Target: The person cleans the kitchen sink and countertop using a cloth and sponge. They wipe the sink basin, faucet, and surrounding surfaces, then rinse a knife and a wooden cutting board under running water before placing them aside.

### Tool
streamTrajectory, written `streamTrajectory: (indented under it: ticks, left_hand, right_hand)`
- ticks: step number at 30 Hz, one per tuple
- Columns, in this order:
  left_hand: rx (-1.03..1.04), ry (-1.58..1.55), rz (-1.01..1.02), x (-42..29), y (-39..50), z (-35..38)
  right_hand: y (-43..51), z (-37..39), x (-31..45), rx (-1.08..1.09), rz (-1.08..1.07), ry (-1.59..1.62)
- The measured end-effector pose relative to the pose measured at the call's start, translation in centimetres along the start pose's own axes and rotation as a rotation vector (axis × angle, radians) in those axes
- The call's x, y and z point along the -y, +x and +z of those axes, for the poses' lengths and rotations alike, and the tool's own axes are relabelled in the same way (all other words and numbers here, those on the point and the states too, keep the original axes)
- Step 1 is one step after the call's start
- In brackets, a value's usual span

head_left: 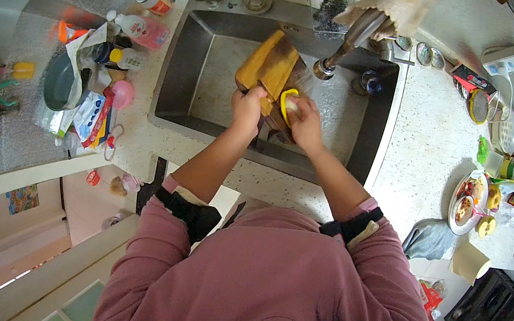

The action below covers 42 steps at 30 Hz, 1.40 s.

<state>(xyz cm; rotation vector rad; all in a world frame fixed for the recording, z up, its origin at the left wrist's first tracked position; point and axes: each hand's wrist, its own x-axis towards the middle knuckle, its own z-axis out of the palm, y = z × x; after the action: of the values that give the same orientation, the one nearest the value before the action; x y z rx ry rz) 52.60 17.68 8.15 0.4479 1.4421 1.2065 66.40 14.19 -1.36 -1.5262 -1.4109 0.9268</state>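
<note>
Over the stainless-steel sink (219,97), my left hand (248,110) grips the near end of a thick wooden piece (271,62), yellow and dark brown in bands. It is tilted, and whether it is a board or a block I cannot tell. My right hand (304,121) is closed around a yellow-rimmed scrubber (287,106) with a pale middle, held close to the wood's right side. My fingers cover part of the scrubber. Right above this hand, the faucet head (323,70) points down, and water seems to spray beside the wood.
Pink liquid fills a bottle (143,31) on the left counter, near a dark pan (65,80) and a pink ball-like item (122,94). A cup (367,83) stands in the sink's back right corner. On the right counter are a plate of food (467,200) and a grey cloth (430,237).
</note>
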Motion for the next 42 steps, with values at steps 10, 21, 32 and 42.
streamTrajectory:
  ticks: [10, 21, 32, 42]
  left_hand:
    - [0.098, -0.122, -0.202, 0.0, -3.0, -3.1]
    - [0.21, -0.004, -0.347, 0.1, -3.7, -3.5]
    - [-0.035, -0.224, -0.378, -1.2, -2.3, -3.1]
    - [-0.226, -0.272, -0.116, 0.8, 3.4, 1.4]
  right_hand:
    - [3.3, -2.3, -5.7, 0.129, -0.057, -0.135]
    - [4.5, 0.0, -3.3, 0.176, -0.288, 0.052]
    - [6.6, -3.0, -4.8, 0.001, 0.497, 0.46]
    - [5.2, -3.6, 0.5, 0.198, 0.455, 0.423]
